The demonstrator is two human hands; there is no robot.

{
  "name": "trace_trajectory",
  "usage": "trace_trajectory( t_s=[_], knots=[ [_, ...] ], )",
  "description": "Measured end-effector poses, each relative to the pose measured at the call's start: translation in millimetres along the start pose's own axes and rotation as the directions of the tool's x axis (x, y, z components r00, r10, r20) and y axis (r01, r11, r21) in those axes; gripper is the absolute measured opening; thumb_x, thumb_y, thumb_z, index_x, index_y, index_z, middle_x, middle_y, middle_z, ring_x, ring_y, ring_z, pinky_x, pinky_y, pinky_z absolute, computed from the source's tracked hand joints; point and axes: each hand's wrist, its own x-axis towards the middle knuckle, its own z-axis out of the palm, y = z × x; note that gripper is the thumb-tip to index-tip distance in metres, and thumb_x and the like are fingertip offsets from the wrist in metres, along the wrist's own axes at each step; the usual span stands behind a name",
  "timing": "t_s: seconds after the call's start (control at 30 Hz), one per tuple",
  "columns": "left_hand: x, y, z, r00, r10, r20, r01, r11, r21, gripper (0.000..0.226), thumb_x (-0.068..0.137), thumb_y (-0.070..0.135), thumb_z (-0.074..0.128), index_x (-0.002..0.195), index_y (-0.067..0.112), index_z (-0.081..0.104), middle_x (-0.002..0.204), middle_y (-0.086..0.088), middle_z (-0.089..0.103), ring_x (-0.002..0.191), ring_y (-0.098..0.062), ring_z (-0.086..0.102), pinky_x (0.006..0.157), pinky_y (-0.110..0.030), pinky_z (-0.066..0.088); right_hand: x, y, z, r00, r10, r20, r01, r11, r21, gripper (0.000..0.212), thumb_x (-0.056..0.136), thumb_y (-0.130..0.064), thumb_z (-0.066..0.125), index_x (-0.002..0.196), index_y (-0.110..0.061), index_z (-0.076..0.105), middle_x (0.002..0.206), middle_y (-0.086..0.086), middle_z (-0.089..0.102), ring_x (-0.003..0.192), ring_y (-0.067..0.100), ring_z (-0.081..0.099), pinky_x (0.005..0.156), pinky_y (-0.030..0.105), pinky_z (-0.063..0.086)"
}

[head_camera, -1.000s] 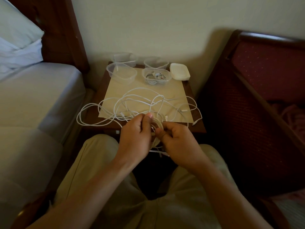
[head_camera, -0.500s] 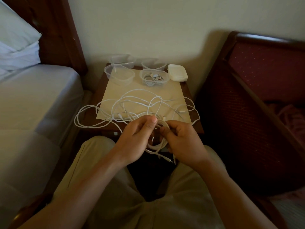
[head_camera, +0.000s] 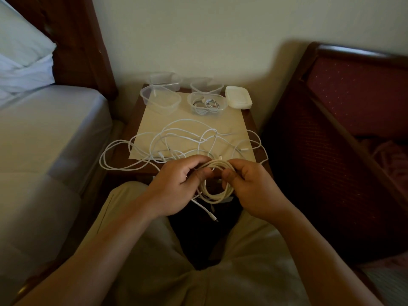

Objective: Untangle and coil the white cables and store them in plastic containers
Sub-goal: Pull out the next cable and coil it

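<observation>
Head view shows the coil (head_camera: 217, 182) just in front of the bench (head_camera: 132, 120), near its close edge; left hand (head_camera: 176, 184) and right hand (head_camera: 251, 186) both pinch it; its loose tail (head_camera: 205, 209) hangs down nearer the left hand; the container with cables (head_camera: 207, 102) waits at the bench's far side.

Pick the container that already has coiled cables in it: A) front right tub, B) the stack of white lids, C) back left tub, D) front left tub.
A: the front right tub holds coiled white cables, while the front left tub looks empty.
</observation>
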Motion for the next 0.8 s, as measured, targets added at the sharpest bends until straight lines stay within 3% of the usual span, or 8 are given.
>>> trace_trajectory(
  t_s=[0.17, 0.27, 0.37, 0.47, 0.57, 0.6, 0.67, 0.8],
  knots=[
    [-2.7, -0.4, 8.2, 1.0, 0.013, -0.008, -0.013, 1.0, -0.004, 0.021, 0.104, 0.031, 0.051, 0.118, 0.025, 0.065, 0.098, 0.009, 0.072, 0.092, -0.013, 0.07, 0.08, -0.037, 0.055, 0.0, -0.3, 3.4, 0.999, -0.029, 0.012, 0.029, 0.999, 0.039, 0.021, 0.105, -0.017, 0.054, 0.092, -0.014, 0.071, 0.08, 0.009, 0.069, 0.07, 0.024, 0.063, 0.068, 0.04, 0.055],
    [-1.6, -3.3, 13.8, 0.989, 0.074, -0.128, -0.061, 0.993, 0.102, 0.021, 0.108, 0.024, 0.046, 0.119, 0.021, 0.064, 0.094, 0.008, 0.071, 0.086, -0.013, 0.068, 0.075, -0.032, 0.053, -2.5, -6.7, 4.7, 0.998, 0.022, 0.057, -0.038, 0.956, 0.291, 0.022, 0.104, -0.025, 0.056, 0.101, -0.015, 0.076, 0.077, 0.01, 0.068, 0.056, 0.015, 0.055, 0.051, 0.025, 0.043],
    [-1.8, -3.2, 12.7, 0.985, 0.075, -0.156, -0.062, 0.994, 0.084, 0.023, 0.108, 0.022, 0.046, 0.12, 0.019, 0.065, 0.097, 0.01, 0.072, 0.09, -0.007, 0.068, 0.075, -0.02, 0.052, 0.9, -5.1, 2.4, 0.985, 0.159, 0.073, -0.173, 0.84, 0.514, 0.039, 0.103, -0.045, 0.051, 0.101, -0.018, 0.078, 0.081, 0.02, 0.06, 0.053, 0.019, 0.039, 0.052, 0.033, 0.027],
    [-2.4, -4.0, 12.2, 0.996, 0.06, -0.072, -0.055, 0.996, 0.07, 0.025, 0.108, 0.028, 0.044, 0.12, 0.022, 0.065, 0.09, 0.003, 0.071, 0.082, -0.019, 0.068, 0.074, -0.037, 0.052, 7.6, -2.7, 0.0, 0.964, 0.25, 0.086, -0.254, 0.781, 0.571, 0.026, 0.105, -0.019, 0.052, 0.109, -0.014, 0.077, 0.093, 0.025, 0.064, 0.063, 0.029, 0.05, 0.069, 0.045, 0.041],
    [-2.9, -3.1, 11.5, 0.999, 0.039, -0.017, -0.038, 0.997, 0.071, 0.031, 0.106, 0.036, 0.042, 0.124, 0.023, 0.065, 0.083, 0.008, 0.067, 0.08, -0.016, 0.065, 0.071, -0.03, 0.052, 7.7, -2.0, 3.0, 0.96, 0.262, 0.104, -0.275, 0.795, 0.541, 0.024, 0.103, -0.011, 0.054, 0.112, -0.015, 0.076, 0.11, 0.032, 0.069, 0.095, 0.042, 0.058, 0.096, 0.073, 0.04],
    [-3.2, -1.8, 11.6, 1.0, 0.028, -0.004, -0.028, 0.998, 0.063, 0.033, 0.106, 0.038, 0.042, 0.125, 0.023, 0.065, 0.084, 0.009, 0.067, 0.08, -0.014, 0.065, 0.071, -0.03, 0.052, 7.6, -1.6, 4.0, 0.958, 0.276, 0.081, -0.275, 0.794, 0.542, 0.023, 0.103, -0.01, 0.054, 0.114, -0.013, 0.074, 0.11, 0.03, 0.07, 0.098, 0.045, 0.061, 0.101, 0.075, 0.037],
    [-3.3, -1.2, 12.9, 1.0, 0.008, 0.009, -0.008, 0.999, 0.045, 0.035, 0.106, 0.04, 0.041, 0.127, 0.023, 0.063, 0.087, 0.007, 0.069, 0.081, -0.015, 0.066, 0.074, -0.038, 0.054, 7.1, -3.2, 6.5, 0.952, 0.303, 0.031, -0.267, 0.78, 0.566, 0.022, 0.103, -0.004, 0.053, 0.117, -0.01, 0.069, 0.105, 0.023, 0.075, 0.103, 0.049, 0.068, 0.102, 0.069, 0.043],
    [-3.2, -1.9, 15.7, 1.0, -0.011, -0.018, 0.011, 1.0, 0.006, 0.032, 0.107, 0.046, 0.039, 0.126, 0.032, 0.06, 0.093, -0.008, 0.071, 0.084, -0.027, 0.068, 0.077, -0.052, 0.052, 7.0, -10.0, 9.8, 0.954, 0.296, -0.033, -0.226, 0.791, 0.569, 0.024, 0.103, 0.0, 0.053, 0.115, -0.017, 0.066, 0.094, 0.013, 0.078, 0.097, 0.04, 0.073, 0.087, 0.052, 0.061]
  ],
)
